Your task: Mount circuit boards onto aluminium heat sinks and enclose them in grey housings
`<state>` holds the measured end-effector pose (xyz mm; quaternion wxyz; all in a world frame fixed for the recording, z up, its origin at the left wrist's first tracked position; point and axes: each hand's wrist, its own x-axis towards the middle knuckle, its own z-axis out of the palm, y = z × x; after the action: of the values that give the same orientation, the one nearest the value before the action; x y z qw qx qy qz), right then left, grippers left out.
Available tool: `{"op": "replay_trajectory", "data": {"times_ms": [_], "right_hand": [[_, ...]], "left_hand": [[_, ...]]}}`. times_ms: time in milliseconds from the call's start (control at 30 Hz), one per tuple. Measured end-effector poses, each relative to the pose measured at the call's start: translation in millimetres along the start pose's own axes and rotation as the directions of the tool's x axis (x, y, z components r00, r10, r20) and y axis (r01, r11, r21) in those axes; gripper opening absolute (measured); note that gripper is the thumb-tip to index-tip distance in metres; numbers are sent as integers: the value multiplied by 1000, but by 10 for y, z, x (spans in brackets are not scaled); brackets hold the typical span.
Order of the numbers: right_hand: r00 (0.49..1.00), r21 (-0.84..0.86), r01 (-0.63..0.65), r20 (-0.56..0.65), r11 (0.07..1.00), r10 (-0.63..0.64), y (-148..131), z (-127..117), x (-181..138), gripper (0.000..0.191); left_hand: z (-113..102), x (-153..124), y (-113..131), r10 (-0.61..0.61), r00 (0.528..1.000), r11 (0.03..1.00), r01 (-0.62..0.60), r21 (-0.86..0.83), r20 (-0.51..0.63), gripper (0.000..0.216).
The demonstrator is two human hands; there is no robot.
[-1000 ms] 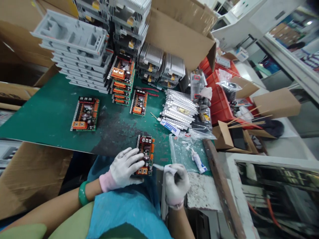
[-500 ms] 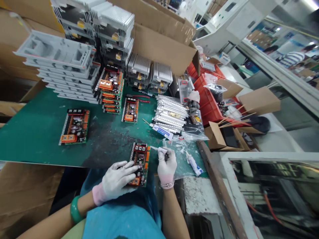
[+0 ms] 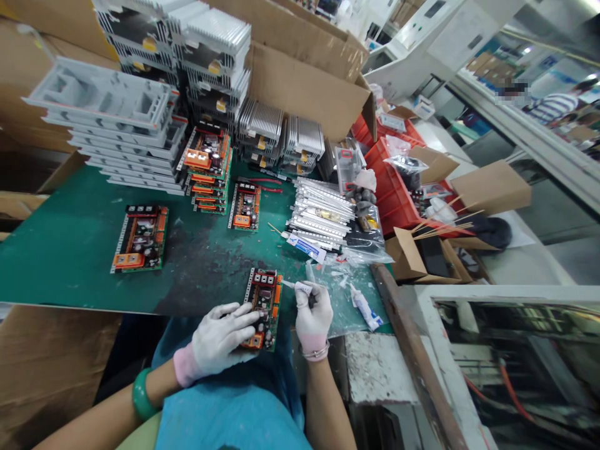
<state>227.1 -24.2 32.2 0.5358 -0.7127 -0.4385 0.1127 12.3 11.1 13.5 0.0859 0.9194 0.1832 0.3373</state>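
Left hand [image 3: 222,339]: white close-fitting fabric glove; faint grey smudges on the finger surfaces; pink cuff [image 3: 185,367] at the wrist end.
Left wrist ornament: thick, smooth green bangle [image 3: 139,395], rounded in section; fitted above the cuff.
Right hand [image 3: 312,319]: matching white glove; pink band at the wrist.
Right wrist ornament: thin, silvery bracelet [image 3: 317,354]; set at the cuff edge.
Forearms: bare above the gloves.
Front garment: bright blue cloth [image 3: 225,415]; soft folds; darker blue fabric [image 3: 281,378] at the lap.
Side garment: pale green fabric [image 3: 140,439]; visible beside the blue.
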Motion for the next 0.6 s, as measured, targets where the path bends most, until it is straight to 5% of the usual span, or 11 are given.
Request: {"op": "replay_trajectory", "data": {"times_ms": [600], "right_hand": [[998, -22, 59, -5, 998, -59, -15, -58, -93, 16]], "left_hand": [[6, 0, 4, -13, 1000, 1000, 13, -13, 1, 22]]}}
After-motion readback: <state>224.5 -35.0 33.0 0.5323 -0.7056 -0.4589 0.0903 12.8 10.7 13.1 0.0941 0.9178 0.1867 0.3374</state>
